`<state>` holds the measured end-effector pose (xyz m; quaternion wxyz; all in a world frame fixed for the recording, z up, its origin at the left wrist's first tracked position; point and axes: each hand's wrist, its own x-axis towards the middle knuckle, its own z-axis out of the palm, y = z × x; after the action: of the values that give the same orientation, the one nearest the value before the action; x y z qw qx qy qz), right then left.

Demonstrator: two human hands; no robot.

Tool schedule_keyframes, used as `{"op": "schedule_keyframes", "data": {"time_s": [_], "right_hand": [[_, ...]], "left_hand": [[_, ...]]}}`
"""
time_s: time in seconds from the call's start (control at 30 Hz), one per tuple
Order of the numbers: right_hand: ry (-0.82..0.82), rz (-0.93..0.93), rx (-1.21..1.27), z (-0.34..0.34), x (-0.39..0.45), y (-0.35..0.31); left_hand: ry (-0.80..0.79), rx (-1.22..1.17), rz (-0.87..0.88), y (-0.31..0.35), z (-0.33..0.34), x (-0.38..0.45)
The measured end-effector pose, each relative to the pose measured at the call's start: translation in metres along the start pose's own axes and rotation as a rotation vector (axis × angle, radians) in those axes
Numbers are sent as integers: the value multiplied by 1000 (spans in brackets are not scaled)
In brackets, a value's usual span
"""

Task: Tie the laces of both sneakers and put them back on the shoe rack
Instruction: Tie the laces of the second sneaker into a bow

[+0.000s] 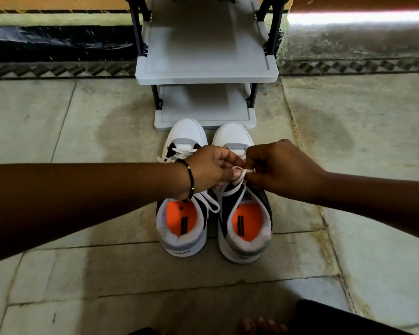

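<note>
Two white, black and grey sneakers with orange insoles stand side by side on the floor, toes toward the rack. Over the right sneaker (244,223), my left hand (211,170) and my right hand (276,168) pinch its white lace (240,171), which forms a small loop between the fingertips. More of that lace runs down across the tongue. The left sneaker (182,226) lies partly under my left wrist; a lace loop of it hangs near its collar. The grey shoe rack (206,73) stands just beyond the toes, and the shelves I can see are bare.
Stone floor tiles (82,274) surround the shoes. A patterned border and a dark wall base run behind the rack. My toes (259,325) and a dark trouser leg show at the bottom edge.
</note>
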<state>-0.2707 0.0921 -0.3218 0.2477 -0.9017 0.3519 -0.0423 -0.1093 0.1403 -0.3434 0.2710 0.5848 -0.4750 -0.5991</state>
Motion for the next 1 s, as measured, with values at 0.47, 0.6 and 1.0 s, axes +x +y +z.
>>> {"op": "schedule_keyframes", "data": {"time_s": [0.47,0.6,1.0], "right_hand": [[-191,68,173,-16,-11,4],[-310,198,242,-15,-18,20],[-332,251,300,-12,-17,26]], "left_hand": [[130,294,105,4,-17,-6],[151,387,103,-3,-26,-5],[219,467,123,-6,-36,5]]}}
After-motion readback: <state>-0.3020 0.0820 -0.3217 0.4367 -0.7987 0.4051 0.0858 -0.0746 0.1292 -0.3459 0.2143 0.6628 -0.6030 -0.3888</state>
